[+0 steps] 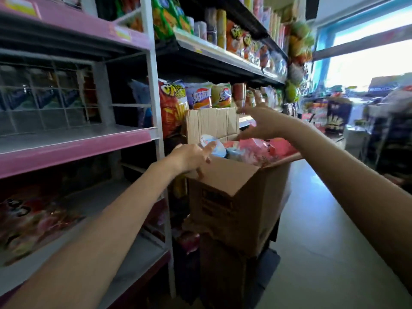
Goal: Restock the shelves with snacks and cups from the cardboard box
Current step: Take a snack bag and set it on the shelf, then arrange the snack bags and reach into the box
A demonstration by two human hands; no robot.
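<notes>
The cardboard box point(236, 197) is plain brown corrugated board with dark printing on its side, its flaps folded up and out, and it sits on a second box point(223, 270) beneath it. It is heaped with glossy pink and red snack packets point(267, 148) and pale, rounded cups point(217, 148) under crinkled film.

The left hand point(189, 158) rests at the near flap, fingers loosely spread and grasping nothing, the cups just beyond its fingertips. The right hand point(263, 123) hovers above the packets, fingers splayed and released; it is blurred.

Left of the fingers stand metal shelves point(73, 150) with pink painted edges and a wire grid divider. Past the fingertips, puffy chip bags point(174, 103) in red, purple and green line a shelf. The floor point(312, 230) is smooth and pale, and bright daylight fills a window point(367, 61) at the aisle's far end.
</notes>
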